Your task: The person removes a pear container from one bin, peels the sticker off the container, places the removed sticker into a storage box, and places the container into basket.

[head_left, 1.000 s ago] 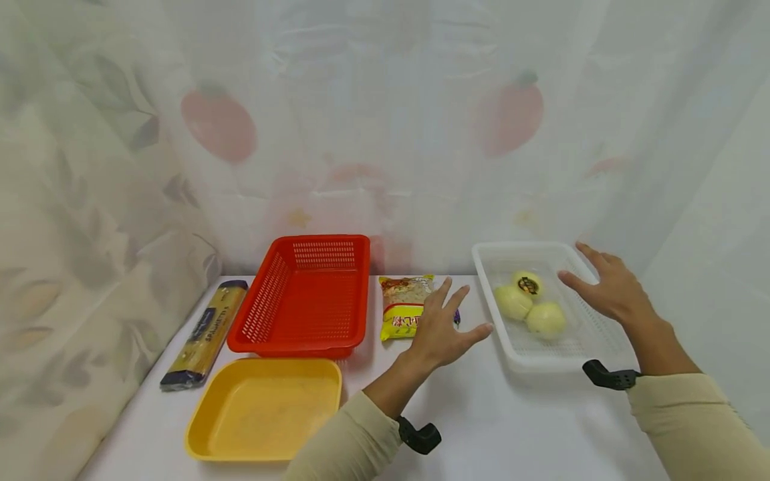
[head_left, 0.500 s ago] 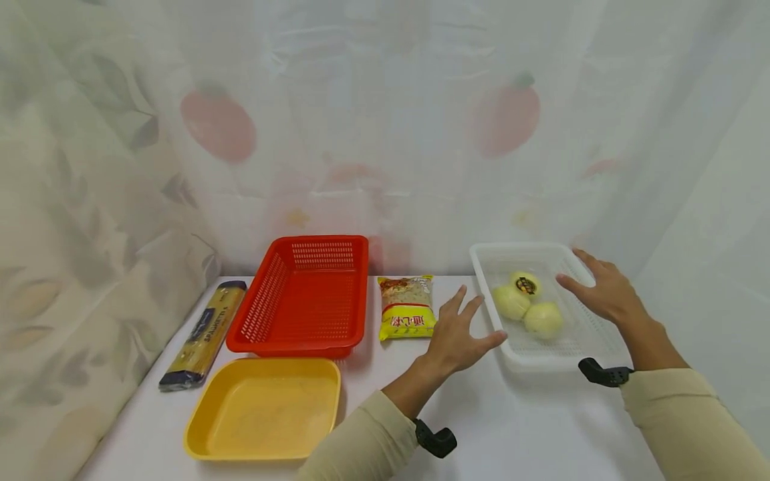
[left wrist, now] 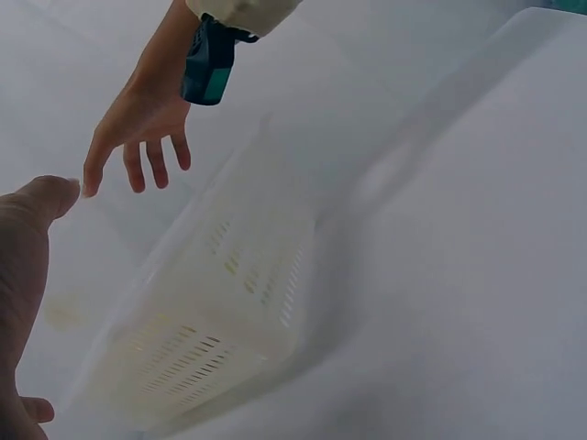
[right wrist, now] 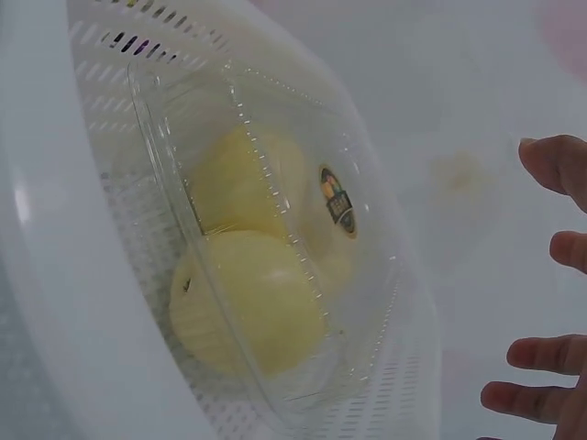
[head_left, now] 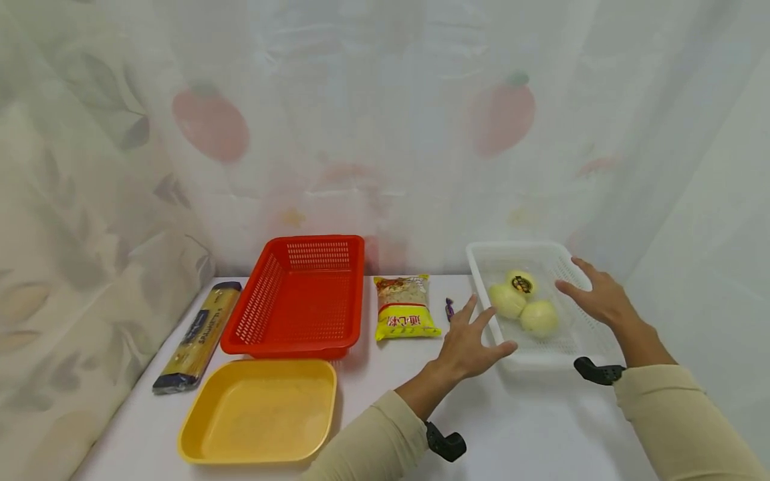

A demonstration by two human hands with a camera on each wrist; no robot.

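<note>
A white perforated basket (head_left: pixel 523 247) stands at the right of the table. Inside lies a clear plastic box (right wrist: pixel 158 156) with three round pale-yellow fruits (right wrist: pixel 243 298), one bearing a dark label. My left hand (head_left: pixel 471 349) is spread near the basket's left front side, thumb pointing towards it, holding nothing. My right hand (head_left: pixel 603 300) hovers by its right rim, fingers apart and no object in them. In the left wrist view the basket's slotted side (left wrist: pixel 206 357) shows below the spread right hand (left wrist: pixel 142 119).
A yellow macaroni packet (head_left: pixel 409 317) and a small purple-wrapped piece (head_left: pixel 449 308) lie left of the white basket. Further left are a red basket (head_left: pixel 293 351), a yellow tray (head_left: pixel 259 459) and a spaghetti packet (head_left: pixel 198 337). A patterned curtain (head_left: pixel 385 133) hangs behind.
My left hand has moved right, from beside the macaroni packet to the white basket's left side, uncovering the packet. My right hand has come slightly lower along the right rim.
</note>
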